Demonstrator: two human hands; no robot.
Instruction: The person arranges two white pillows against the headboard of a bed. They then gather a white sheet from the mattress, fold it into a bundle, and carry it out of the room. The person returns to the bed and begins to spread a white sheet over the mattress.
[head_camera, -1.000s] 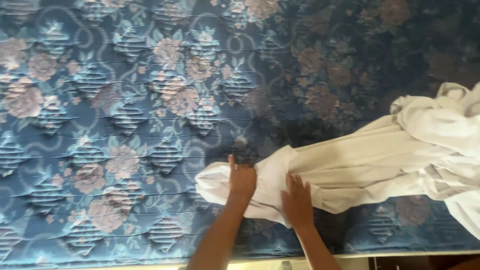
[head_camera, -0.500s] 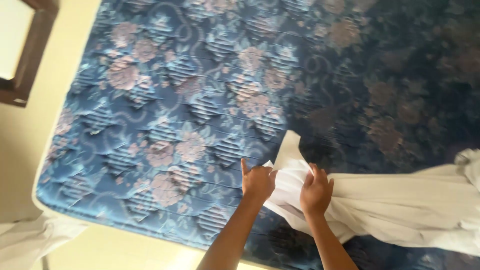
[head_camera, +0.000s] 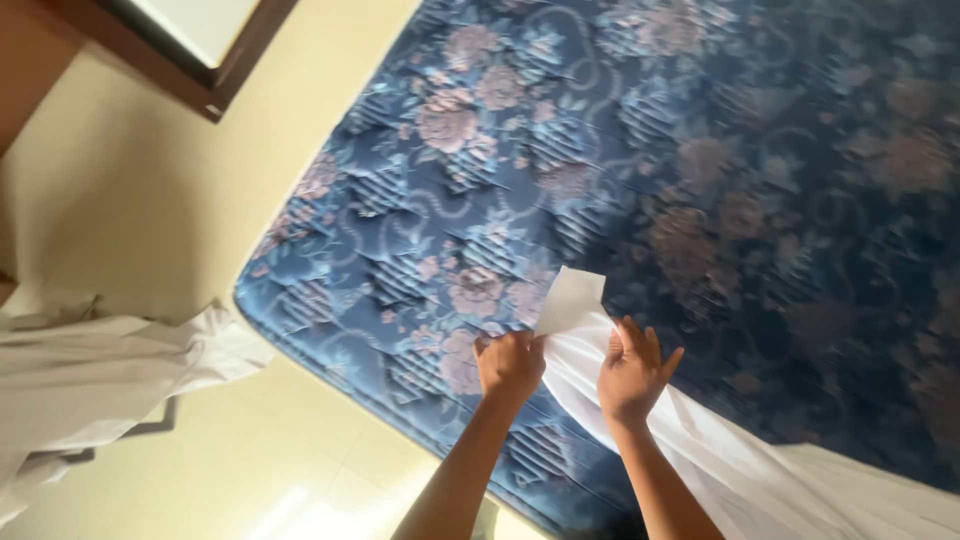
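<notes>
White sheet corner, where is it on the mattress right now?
In the head view the white sheet corner lies on the blue floral mattress, near its lower left corner, just above the left hand, which grips it, and the right hand.

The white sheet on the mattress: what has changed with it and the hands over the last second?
The sheet was drawn toward the mattress corner; its bunched end has opened, one corner standing up. The left hand now pinches the edge; the right hand lies open on it. Both hands remain on the sheet, which still lies on the mattress.
</notes>
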